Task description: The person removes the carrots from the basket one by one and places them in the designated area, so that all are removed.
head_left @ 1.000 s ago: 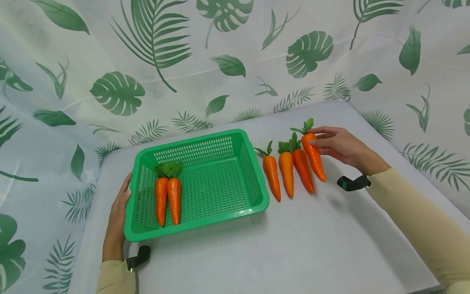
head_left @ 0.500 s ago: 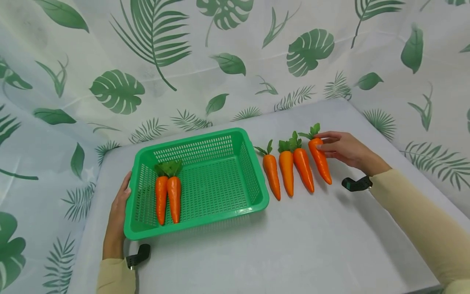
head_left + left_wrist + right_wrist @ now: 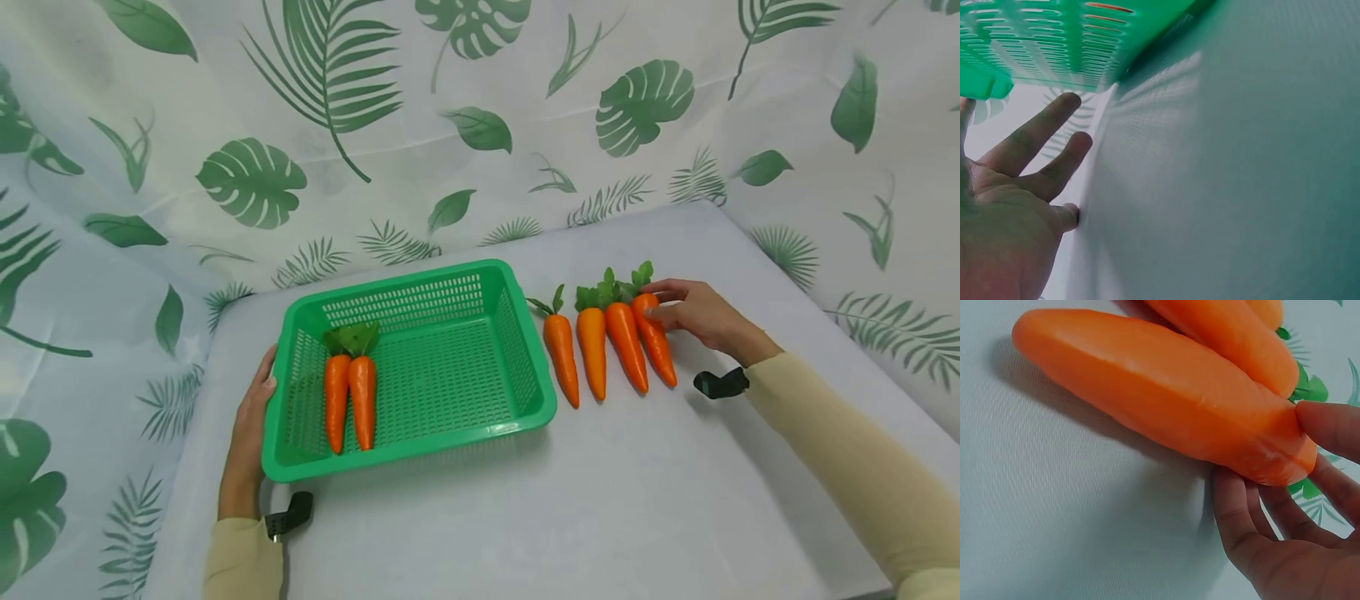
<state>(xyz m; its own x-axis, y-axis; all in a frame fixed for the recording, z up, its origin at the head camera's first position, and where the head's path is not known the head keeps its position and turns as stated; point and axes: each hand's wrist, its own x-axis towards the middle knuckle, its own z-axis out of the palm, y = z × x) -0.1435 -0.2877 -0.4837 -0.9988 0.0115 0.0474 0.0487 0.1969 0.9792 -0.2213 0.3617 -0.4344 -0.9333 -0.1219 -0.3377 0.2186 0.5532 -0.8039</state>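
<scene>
My right hand (image 3: 693,317) pinches the top end of the rightmost carrot (image 3: 656,346) between thumb and fingers. In the right wrist view this orange carrot (image 3: 1166,394) lies close over the white cloth, its leafy top mostly behind the fingers. To its left, carrots with green tops, such as this middle one (image 3: 626,346), line up side by side. At the left end of a green basket (image 3: 408,462), my left hand (image 3: 251,421) rests against the outer side. The left wrist view shows that hand (image 3: 1019,187) with its fingers extended below the basket's rim. Two carrots (image 3: 362,404) lie inside the basket, at its left.
White cloth (image 3: 480,533) covers the table in front of the basket and the carrots. Behind and at both sides hangs a leaf-patterned curtain (image 3: 540,108). The basket's right wall stands close to the leftmost loose carrot (image 3: 561,354).
The right hand has first carried its carrot slightly right, then down beside the neighbouring carrot in the row. The left hand stays at the basket. The head view has shifted slightly.
</scene>
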